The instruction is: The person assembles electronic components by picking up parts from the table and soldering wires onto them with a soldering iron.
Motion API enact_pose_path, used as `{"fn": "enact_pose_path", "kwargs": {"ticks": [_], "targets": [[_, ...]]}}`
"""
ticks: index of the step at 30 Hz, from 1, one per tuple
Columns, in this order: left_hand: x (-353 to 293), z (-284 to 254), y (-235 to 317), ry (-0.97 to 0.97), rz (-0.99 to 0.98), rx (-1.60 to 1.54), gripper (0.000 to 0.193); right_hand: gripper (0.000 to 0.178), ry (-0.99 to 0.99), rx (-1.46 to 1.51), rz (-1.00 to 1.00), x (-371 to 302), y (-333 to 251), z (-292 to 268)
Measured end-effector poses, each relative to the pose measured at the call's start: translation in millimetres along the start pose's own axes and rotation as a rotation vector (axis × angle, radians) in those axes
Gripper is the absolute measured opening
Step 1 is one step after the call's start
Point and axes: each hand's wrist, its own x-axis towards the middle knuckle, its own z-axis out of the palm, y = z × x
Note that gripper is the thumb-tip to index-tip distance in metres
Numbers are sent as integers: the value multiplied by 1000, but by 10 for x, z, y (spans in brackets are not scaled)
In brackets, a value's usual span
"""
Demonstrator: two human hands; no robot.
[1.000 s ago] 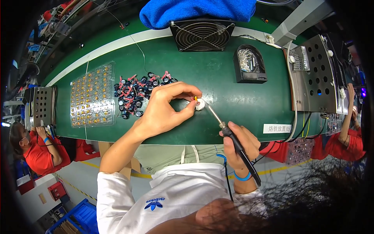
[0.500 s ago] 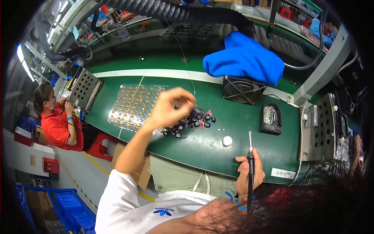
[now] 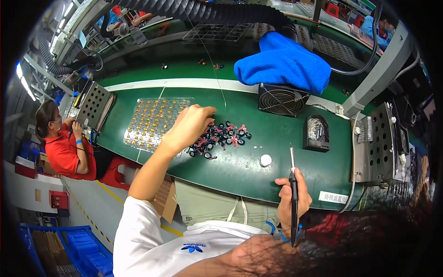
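My right hand (image 3: 294, 198) grips a soldering iron (image 3: 294, 187) by its black handle near the bench's front edge, its metal tip pointing up and away from me. My left hand (image 3: 191, 124) hovers between a clear tray (image 3: 130, 135) and a loose pile of small black round parts with red leads (image 3: 226, 135). Its fingers are bent, with a gap between the visible tips and nothing seen in them; some fingers are hidden behind the hand. Rows of small yellow-orange parts fill the tray. A thin wire (image 3: 213, 62) hangs down just beyond the left hand.
Right of the pile sit a small white round container (image 3: 265, 160) and a black holder (image 3: 316, 141) with metal wool. Farther back stands a black fan (image 3: 282, 100) below a blue cloth (image 3: 286, 64). A perforated metal box (image 3: 376, 147) borders the right; a co-worker (image 3: 69, 147) in red sits left.
My left hand has shifted slightly left and its fingers have turned from a pinch-like pose. The right hand keeps the soldering iron. The whole view has shifted a little.
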Motion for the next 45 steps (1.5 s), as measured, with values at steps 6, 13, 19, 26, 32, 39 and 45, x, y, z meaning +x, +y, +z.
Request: {"fn": "enact_pose_path", "kwargs": {"ticks": [6, 13, 19, 26, 32, 39, 45], "targets": [[-31, 67, -54, 1, 56, 105, 26, 45, 21, 13, -44, -2, 40, 51], [-81, -41, 18, 182, 77, -233, 34, 45, 32, -2, -94, 34, 64, 56], [-148, 122, 175, 121, 43, -850, 18, 44, 29, -13, -115, 26, 64, 40], [-149, 422, 541, -462, 101, -1217, 16, 34, -44, 21, -125, 54, 55, 95], [3, 660, 692, -518, 41, -1144, 12, 23, -76, -66, -154, 104, 72, 113], [-66, 671, 653, -358, 71, -996, 14, 34, -248, -154, -208, 211, -50, 218], [-247, 356, 608, -13, 218, -697, 25, 35, -295, -249, -171, 175, -76, 184]]}}
